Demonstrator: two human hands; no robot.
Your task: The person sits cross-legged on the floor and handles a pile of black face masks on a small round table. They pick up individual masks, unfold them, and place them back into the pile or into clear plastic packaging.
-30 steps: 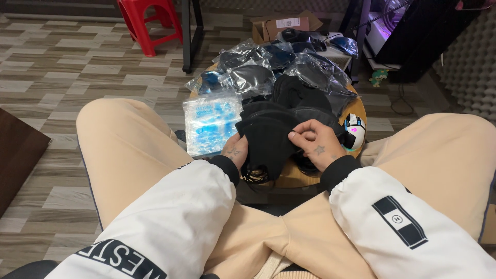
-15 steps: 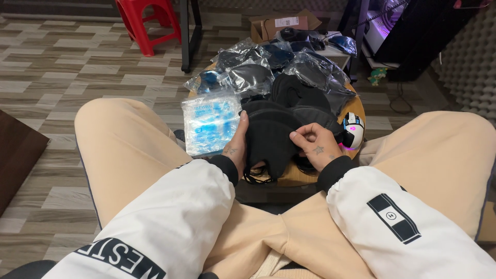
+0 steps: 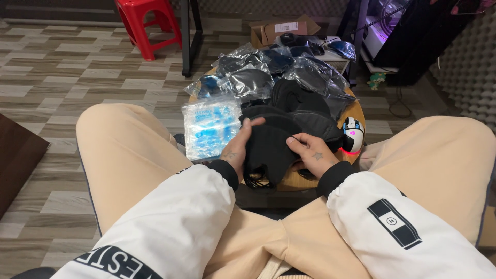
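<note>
I sit with a small round wooden table (image 3: 299, 181) between my knees. Both hands grip a black fabric piece (image 3: 266, 150) at its near edge. My left hand (image 3: 238, 147) clasps the cloth's left side, fingers wrapped over the top. My right hand (image 3: 310, 152) pinches its right side. More black fabric pieces (image 3: 299, 111) are piled just behind it. A clear bag of blue and white items (image 3: 211, 126) lies directly left of my left hand.
Several clear plastic bags with dark contents (image 3: 258, 75) cover the far half of the table. A white computer mouse with a red glow (image 3: 353, 135) sits at the right rim. Beyond are a cardboard box (image 3: 281, 31), a red stool (image 3: 147, 23) and a dark metal leg (image 3: 187, 39).
My left hand moved up from under the cloth's lower edge and now clasps its left side. My right hand slid lower along the right side. The cloth sits flatter.
</note>
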